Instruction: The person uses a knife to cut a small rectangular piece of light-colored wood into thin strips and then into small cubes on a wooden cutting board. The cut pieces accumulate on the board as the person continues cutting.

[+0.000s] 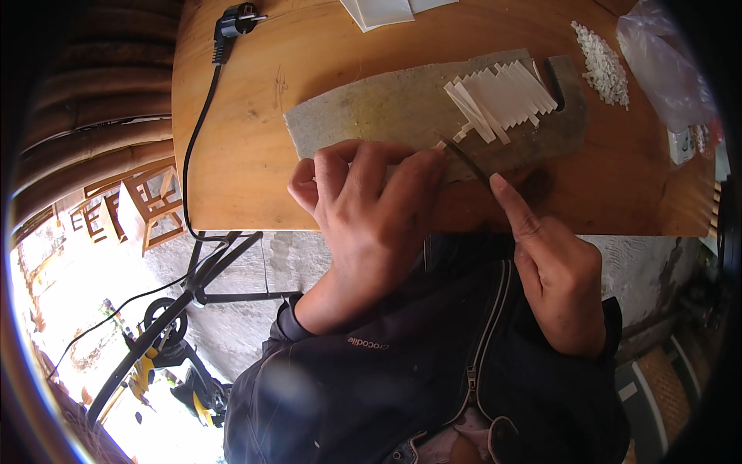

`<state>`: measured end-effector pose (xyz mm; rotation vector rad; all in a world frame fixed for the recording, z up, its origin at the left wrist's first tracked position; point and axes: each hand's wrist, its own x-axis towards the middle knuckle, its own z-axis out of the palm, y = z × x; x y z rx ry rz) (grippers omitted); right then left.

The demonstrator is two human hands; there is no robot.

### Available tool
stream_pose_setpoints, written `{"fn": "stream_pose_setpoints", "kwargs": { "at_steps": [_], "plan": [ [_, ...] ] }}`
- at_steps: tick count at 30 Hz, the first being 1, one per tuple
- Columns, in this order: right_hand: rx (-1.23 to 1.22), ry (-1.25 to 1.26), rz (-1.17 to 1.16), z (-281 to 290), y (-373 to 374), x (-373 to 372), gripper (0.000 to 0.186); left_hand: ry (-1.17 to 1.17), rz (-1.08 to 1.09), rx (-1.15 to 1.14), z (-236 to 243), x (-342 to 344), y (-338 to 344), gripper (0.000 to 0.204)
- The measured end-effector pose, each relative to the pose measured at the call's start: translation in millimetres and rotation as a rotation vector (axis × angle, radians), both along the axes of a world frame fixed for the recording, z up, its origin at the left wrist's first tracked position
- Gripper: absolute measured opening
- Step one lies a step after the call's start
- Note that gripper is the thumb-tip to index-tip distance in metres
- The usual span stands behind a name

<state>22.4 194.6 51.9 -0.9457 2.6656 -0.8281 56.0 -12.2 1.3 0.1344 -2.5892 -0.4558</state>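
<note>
A grey board (348, 117) lies on the wooden table (232, 139), with a row of overlapping pale strips (498, 100) on its right part. My left hand (367, 209) is curled over the board's lower edge, its fingertips pressed at a small pale piece (440, 145) beside a blade; how much it holds is partly hidden. My right hand (556, 267) grips a thin dark knife (470, 159), index finger along it, the blade's tip pointing up-left to that small piece.
A plug with a black cord (230, 31) lies at the back left, white sheets (379, 11) at the back. At the right are white small pieces (599, 62) and a plastic bag (657, 69). Wooden stools (154, 201) and black metal legs (205, 274) show beyond the table.
</note>
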Motion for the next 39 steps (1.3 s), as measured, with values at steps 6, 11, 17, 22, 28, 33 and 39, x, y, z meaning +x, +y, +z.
{"fn": "stream_pose_setpoints", "kwargs": {
  "at_steps": [6, 11, 17, 22, 28, 33, 39],
  "plan": [
    [0.018, -0.004, 0.019, 2.5, 0.4, -0.9, 0.082, -0.02, -0.048, 0.011, -3.6, 3.3, -2.5, 0.024],
    [0.042, -0.008, 0.03, 2.1, 0.3, -1.9, 0.081, -0.03, -0.061, 0.028, -2.4, 3.6, -3.0, 0.025],
    [0.108, 0.026, 0.036, 2.1, -0.8, -1.0, 0.082, -0.029, 0.001, 0.016, 6.8, 2.3, -2.4, 0.018],
    [0.084, 0.003, 0.029, 3.1, -1.1, -2.8, 0.083, -0.036, -0.027, 0.049, 1.8, 6.7, -6.5, 0.019],
    [-0.045, -0.038, 0.03, -2.1, -1.8, -0.4, 0.084, 0.0, -0.016, 0.047, -1.1, 4.4, -4.9, 0.015],
    [0.001, -0.038, 0.024, -1.1, -5.3, 1.9, 0.082, -0.005, -0.013, 0.054, -2.0, 3.8, -5.3, 0.014],
    [0.146, 0.058, -0.001, 1.1, -12.3, 10.7, 0.079, 0.024, -0.002, 0.073, -2.5, 3.9, -3.4, 0.016]
  ]
}}
